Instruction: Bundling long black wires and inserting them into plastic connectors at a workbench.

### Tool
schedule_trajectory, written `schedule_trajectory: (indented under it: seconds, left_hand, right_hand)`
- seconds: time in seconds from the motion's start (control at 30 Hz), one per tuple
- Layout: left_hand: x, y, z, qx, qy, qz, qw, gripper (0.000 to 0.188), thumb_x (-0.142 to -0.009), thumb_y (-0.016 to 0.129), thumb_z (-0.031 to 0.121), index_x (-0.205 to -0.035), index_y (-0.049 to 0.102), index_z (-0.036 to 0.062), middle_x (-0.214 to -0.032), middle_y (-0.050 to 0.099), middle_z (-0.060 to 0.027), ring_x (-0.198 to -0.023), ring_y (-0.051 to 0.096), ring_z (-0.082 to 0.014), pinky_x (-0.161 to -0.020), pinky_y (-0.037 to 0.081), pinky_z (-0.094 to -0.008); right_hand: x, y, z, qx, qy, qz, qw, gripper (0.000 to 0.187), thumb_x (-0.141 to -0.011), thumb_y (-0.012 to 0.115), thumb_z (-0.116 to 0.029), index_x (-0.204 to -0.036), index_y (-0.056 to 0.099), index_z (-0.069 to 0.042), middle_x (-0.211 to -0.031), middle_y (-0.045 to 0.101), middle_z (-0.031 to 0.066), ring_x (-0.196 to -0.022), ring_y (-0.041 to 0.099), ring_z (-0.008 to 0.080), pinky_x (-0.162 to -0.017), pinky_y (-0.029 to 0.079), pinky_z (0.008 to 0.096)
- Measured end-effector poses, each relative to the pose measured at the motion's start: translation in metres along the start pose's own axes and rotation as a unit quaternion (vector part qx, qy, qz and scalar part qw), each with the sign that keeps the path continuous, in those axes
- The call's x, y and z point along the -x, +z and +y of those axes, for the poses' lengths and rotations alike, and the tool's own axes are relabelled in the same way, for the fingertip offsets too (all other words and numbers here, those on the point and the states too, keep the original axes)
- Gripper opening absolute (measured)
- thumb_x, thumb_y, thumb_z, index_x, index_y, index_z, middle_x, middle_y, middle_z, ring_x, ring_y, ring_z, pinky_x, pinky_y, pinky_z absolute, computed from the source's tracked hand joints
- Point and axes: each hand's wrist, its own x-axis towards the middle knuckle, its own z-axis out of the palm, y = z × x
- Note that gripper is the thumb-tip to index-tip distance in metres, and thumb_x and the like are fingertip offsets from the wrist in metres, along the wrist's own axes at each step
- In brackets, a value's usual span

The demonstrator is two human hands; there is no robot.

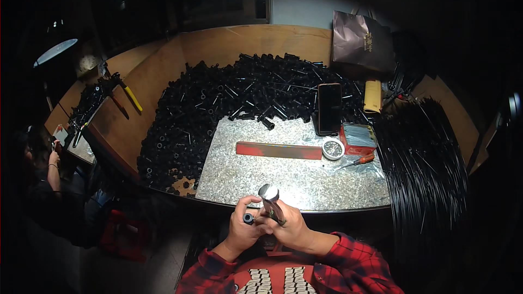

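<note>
My right hand (294, 230) is closed round the handles of a pair of end-cutting pliers (268, 193), whose broad metal head points up and away from me. Close against it, my left hand (241, 234) grips a small black cylindrical part (248, 218) with its round hollow end showing. The fingers of both hands meet near the plier handles, so part of each grip is hidden. Both hands are just in front of the near edge of a speckled stone slab (218, 185).
A heap of black parts (256, 81) fills the wooden-walled bench. On the slab lie a red bar (278, 151), a white round tub (333, 148), a red box (358, 140) and an orange-handled screwdriver (364, 159). A phone (329, 109) stands behind. Black rods (425, 169) hang at right.
</note>
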Motion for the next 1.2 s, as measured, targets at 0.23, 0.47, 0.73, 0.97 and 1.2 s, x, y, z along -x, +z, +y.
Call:
schedule_trajectory:
  seconds: [0.23,0.47,0.73,0.97,1.2]
  left_hand:
    - [0.0,0.0,-0.006,0.002,0.001,0.004,1.0,0.073,-0.07,0.081,0.035,-0.118,0.038,0.0008,-0.084,0.07,-0.0075,-0.076,0.063,-0.0076,-0.065,0.049,-0.0208]
    - [-0.001,-0.001,-0.002,-0.023,-0.005,0.006,1.0,0.073,-0.069,0.081,0.037,-0.118,0.04,0.0014,-0.08,0.068,-0.0058,-0.076,0.062,-0.0073,-0.065,0.049,-0.0209]
    - [0.001,-0.002,-0.009,-0.002,-0.001,0.01,1.0,0.073,-0.068,0.081,0.037,-0.118,0.041,0.0019,-0.083,0.069,-0.008,-0.078,0.063,-0.0089,-0.067,0.05,-0.0218]
    - [0.0,-0.004,-0.007,0.004,-0.001,0.01,1.0,0.072,-0.07,0.08,0.037,-0.119,0.04,0.0013,-0.082,0.069,-0.0083,-0.078,0.064,-0.0092,-0.066,0.05,-0.0219]
    - [-0.001,-0.005,-0.003,-0.108,0.047,-0.002,0.993,0.073,-0.073,0.079,0.038,-0.119,0.039,-0.0029,-0.08,0.069,-0.0066,-0.074,0.063,-0.0082,-0.064,0.049,-0.022]
  right_hand:
    - [-0.001,-0.002,0.001,0.005,-0.003,-0.002,1.0,0.014,-0.085,0.063,-0.009,-0.093,0.056,-0.001,-0.077,0.061,0.0125,-0.068,0.064,0.0258,-0.061,0.05,0.0336]
    - [-0.002,0.001,0.001,0.002,0.006,0.007,1.0,0.016,-0.084,0.065,-0.01,-0.094,0.056,-0.001,-0.077,0.061,0.0128,-0.069,0.065,0.0263,-0.062,0.05,0.0336]
    - [-0.004,0.002,0.0,-0.035,0.031,0.01,0.999,0.018,-0.084,0.066,-0.01,-0.095,0.056,0.0,-0.077,0.061,0.0131,-0.07,0.065,0.0269,-0.062,0.05,0.0345]
    - [-0.005,0.001,0.005,0.013,-0.008,0.0,1.0,0.015,-0.085,0.064,-0.009,-0.093,0.055,0.0,-0.076,0.061,0.0127,-0.068,0.064,0.0264,-0.061,0.05,0.0335]
    - [-0.006,-0.004,0.003,0.044,-0.037,-0.042,0.997,0.017,-0.085,0.062,-0.01,-0.098,0.053,-0.002,-0.079,0.062,0.0136,-0.071,0.064,0.0299,-0.062,0.05,0.0355]
